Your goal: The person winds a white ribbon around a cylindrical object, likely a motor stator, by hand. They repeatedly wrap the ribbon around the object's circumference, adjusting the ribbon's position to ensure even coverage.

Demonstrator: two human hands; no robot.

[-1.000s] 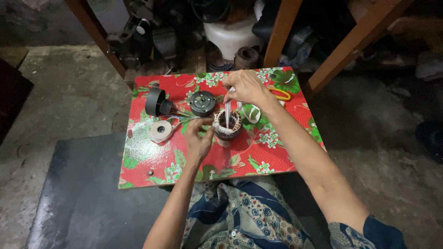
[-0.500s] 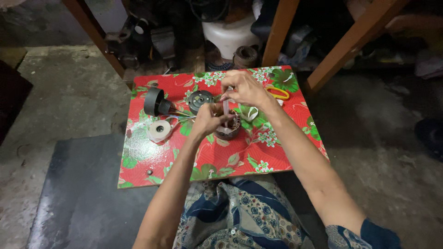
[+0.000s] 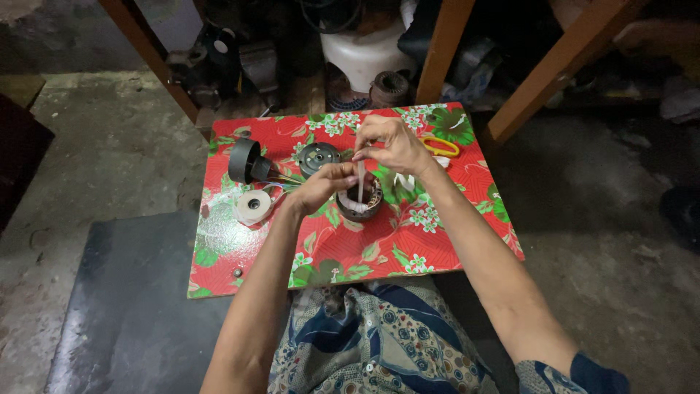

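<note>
Fingers of both hands pinch a white strip (image 3: pixel 360 179) over the round stator (image 3: pixel 360 204).

Left hand (image 3: pixel 323 186) hides stator ring (image 3: pixel 361 204) near side; scissors (image 3: pixel 440 147) partly behind right hand (image 3: pixel 394 144).

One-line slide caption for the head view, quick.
Left hand steadies a round wound motor core on a red floral board while right hand pulls a white strip up from it.
</note>
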